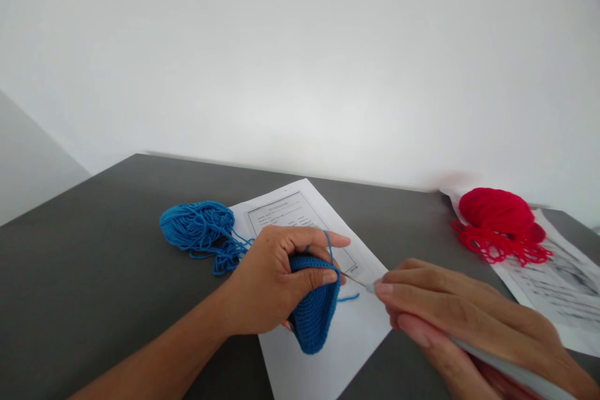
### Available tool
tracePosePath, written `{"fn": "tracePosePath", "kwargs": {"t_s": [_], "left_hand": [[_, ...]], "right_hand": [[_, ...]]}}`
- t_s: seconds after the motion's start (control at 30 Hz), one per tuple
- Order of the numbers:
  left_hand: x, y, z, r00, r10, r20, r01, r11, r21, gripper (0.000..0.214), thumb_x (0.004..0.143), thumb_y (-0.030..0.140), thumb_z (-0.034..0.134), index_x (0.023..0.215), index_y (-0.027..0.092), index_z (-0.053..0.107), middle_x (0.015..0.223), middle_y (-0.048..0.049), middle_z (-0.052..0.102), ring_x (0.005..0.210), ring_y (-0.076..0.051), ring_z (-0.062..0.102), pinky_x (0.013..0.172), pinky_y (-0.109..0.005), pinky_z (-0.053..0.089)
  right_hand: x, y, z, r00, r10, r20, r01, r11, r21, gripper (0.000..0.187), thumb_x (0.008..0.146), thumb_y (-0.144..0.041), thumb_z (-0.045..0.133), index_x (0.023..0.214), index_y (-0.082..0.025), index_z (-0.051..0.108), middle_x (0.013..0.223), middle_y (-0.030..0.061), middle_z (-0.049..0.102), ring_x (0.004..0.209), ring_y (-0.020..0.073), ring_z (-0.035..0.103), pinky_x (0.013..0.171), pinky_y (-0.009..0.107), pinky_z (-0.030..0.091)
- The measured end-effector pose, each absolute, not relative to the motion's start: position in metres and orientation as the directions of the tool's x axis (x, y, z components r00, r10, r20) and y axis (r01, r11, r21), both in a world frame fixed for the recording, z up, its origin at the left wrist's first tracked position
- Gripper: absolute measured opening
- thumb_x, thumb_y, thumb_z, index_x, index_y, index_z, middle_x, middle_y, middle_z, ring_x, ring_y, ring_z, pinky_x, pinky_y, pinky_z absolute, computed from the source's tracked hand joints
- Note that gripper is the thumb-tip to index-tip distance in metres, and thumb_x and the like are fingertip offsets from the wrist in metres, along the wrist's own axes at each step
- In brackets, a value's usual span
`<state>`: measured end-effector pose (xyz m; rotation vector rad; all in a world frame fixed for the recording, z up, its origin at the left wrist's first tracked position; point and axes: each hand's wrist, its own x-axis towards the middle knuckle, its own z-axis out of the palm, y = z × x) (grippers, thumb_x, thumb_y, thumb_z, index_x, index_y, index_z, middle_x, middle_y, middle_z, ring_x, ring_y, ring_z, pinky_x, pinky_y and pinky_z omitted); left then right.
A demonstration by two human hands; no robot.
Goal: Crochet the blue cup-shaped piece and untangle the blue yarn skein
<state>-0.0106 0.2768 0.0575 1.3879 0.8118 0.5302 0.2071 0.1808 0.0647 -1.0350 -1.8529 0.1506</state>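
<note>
My left hand point(276, 275) pinches a blue crocheted piece point(315, 319) by its upper edge, thumb in front. Blue working yarn point(330, 247) loops over the outstretched index finger. In my right hand point(450, 306) is a crochet hook point(506, 369) with a grey handle, held much like a pen. Its thin metal shaft reaches left to the piece's edge beside my left thumb; the hook's tip is hidden there. A short blue yarn tail point(349, 297) sticks out to the right of the piece. A bit of orange yarn point(287, 325) shows at its lower left.
A blue yarn skein point(197, 225) with loose strands lies left on the dark table point(117, 250). Under my hands is a printed sheet point(319, 381). At the right, a red yarn ball point(497, 212) with tangled loops rests on more printed paper point(557, 300). A white wall point(300, 62) stands behind.
</note>
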Motion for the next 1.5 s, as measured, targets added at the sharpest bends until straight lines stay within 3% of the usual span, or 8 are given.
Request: {"fn": "tracePosePath", "kwargs": {"t_s": [0.2,0.37,0.63,0.8,0.97,1.1,1.3,1.5], "left_hand": [[-0.012,0.278,0.056,0.663,0.747,-0.044,0.102,-0.032,0.994,0.013,0.082,0.024,0.082,0.091,0.017,0.086,0.087,-0.0076,0.083,0.078,-0.021,0.077,0.067,-0.024,0.060],[-0.014,0.277,0.054,0.693,0.720,-0.031,-0.008,0.050,0.999,0.035,0.082,0.030,0.085,0.113,0.015,0.082,0.087,-0.0103,0.084,0.079,-0.024,0.079,0.070,-0.028,0.061],[-0.016,0.274,0.056,0.682,0.726,-0.090,0.030,0.095,0.995,0.037,0.081,0.035,0.086,0.110,0.014,0.082,0.087,-0.0124,0.083,0.080,-0.028,0.079,0.072,-0.036,0.064],[-0.012,0.275,0.055,0.658,0.751,-0.059,0.017,0.063,0.998,0.034,0.081,0.027,0.084,0.113,0.015,0.082,0.085,-0.0102,0.083,0.071,-0.020,0.076,0.061,-0.024,0.061],[-0.011,0.275,0.057,0.628,0.758,-0.177,0.127,0.124,0.984,0.045,0.085,0.027,0.077,0.129,0.017,0.075,0.091,-0.0089,0.082,0.043,-0.009,0.055,0.033,-0.018,0.048],[-0.013,0.275,0.057,0.652,0.746,-0.136,0.173,0.028,0.984,0.024,0.084,0.028,0.079,0.104,0.014,0.084,0.093,-0.0112,0.082,0.048,-0.011,0.060,0.035,-0.016,0.047],[-0.014,0.276,0.053,0.681,0.731,-0.044,0.001,0.060,0.998,0.027,0.079,0.026,0.086,0.103,0.015,0.084,0.085,-0.0094,0.083,0.076,-0.019,0.078,0.066,-0.021,0.060],[-0.016,0.274,0.052,0.691,0.714,-0.112,0.025,0.131,0.991,0.027,0.078,0.035,0.088,0.092,0.013,0.083,0.086,-0.0120,0.083,0.074,-0.024,0.078,0.065,-0.028,0.061]], "right_hand": [[0.204,0.183,0.064,-0.041,0.782,0.623,0.367,0.591,-0.718,0.028,0.094,-0.012,0.065,0.109,-0.029,0.081,0.067,0.0034,0.073,0.058,0.0192,0.071,0.051,0.028,0.060],[0.199,0.188,0.053,0.061,0.867,0.494,0.040,0.493,-0.869,0.021,0.099,-0.022,0.064,0.108,-0.027,0.082,0.077,0.0065,0.075,0.054,0.0154,0.067,0.041,0.023,0.055],[0.192,0.198,0.053,0.146,0.956,0.253,-0.227,0.281,-0.932,0.019,0.095,-0.030,0.070,0.086,-0.018,0.083,0.066,0.0064,0.073,0.041,0.0140,0.064,0.028,0.018,0.049],[0.194,0.192,0.051,0.156,0.892,0.425,0.018,0.427,-0.904,0.018,0.097,-0.024,0.066,0.095,-0.022,0.083,0.067,0.0051,0.073,0.046,0.0145,0.065,0.033,0.019,0.051],[0.201,0.180,0.052,-0.089,0.685,0.723,0.560,0.635,-0.533,0.022,0.089,-0.018,0.070,0.104,-0.027,0.083,0.082,0.0068,0.080,0.069,0.0223,0.077,0.064,0.029,0.066],[0.207,0.177,0.058,-0.108,0.707,0.699,0.615,0.600,-0.512,0.020,0.089,-0.018,0.069,0.100,-0.026,0.083,0.074,0.0065,0.078,0.070,0.0240,0.077,0.058,0.028,0.064],[0.206,0.177,0.055,-0.004,0.803,0.596,0.320,0.565,-0.760,0.027,0.097,-0.014,0.064,0.113,-0.030,0.079,0.071,0.0031,0.074,0.059,0.0173,0.070,0.053,0.028,0.060],[0.197,0.186,0.053,0.145,0.900,0.411,-0.065,0.423,-0.904,0.014,0.095,-0.028,0.071,0.099,-0.024,0.084,0.075,0.0061,0.074,0.049,0.0142,0.067,0.036,0.020,0.053]]}}
